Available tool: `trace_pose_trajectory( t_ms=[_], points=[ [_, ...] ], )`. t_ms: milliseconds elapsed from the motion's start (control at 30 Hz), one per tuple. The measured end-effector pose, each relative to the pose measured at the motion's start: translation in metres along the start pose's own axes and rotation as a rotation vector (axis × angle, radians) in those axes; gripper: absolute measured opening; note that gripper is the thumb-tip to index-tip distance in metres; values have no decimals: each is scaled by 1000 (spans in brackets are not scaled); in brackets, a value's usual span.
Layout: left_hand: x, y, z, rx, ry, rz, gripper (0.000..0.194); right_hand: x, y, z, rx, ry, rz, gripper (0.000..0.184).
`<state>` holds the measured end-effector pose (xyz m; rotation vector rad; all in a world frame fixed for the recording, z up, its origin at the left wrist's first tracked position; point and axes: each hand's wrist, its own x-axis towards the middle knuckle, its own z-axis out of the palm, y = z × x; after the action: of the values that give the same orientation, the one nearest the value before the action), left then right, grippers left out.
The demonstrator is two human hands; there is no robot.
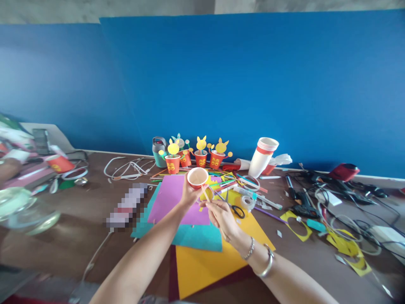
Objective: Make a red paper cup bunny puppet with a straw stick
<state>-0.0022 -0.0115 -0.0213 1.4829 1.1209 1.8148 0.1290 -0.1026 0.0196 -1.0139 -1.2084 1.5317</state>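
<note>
Blue partition wall (240,80) behind a brown table (104,253); a red paper cup with a white interior (198,177) is held above coloured paper sheets.
The left hand (189,192) grips the cup, mouth facing up; the right hand (223,217) pinches thin pale sticks (205,194) at the cup's near side, contact with the cup unclear. Below lie purple (167,198), teal (199,240) and orange-yellow sheets (202,270), with black-handled scissors (238,212) just beside the right hand. Four red cups with eared paper faces (173,164) stand behind; tilted stacked white cups (261,158) are to their right.
</note>
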Motion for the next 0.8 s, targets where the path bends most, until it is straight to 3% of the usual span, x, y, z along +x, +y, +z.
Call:
trace_pose_trajectory(
  t_ms=[800],
  points=[
    [1,3,1,40,-4,-32,67,4,1,-2,-21,-1,-23,35]
  ],
)
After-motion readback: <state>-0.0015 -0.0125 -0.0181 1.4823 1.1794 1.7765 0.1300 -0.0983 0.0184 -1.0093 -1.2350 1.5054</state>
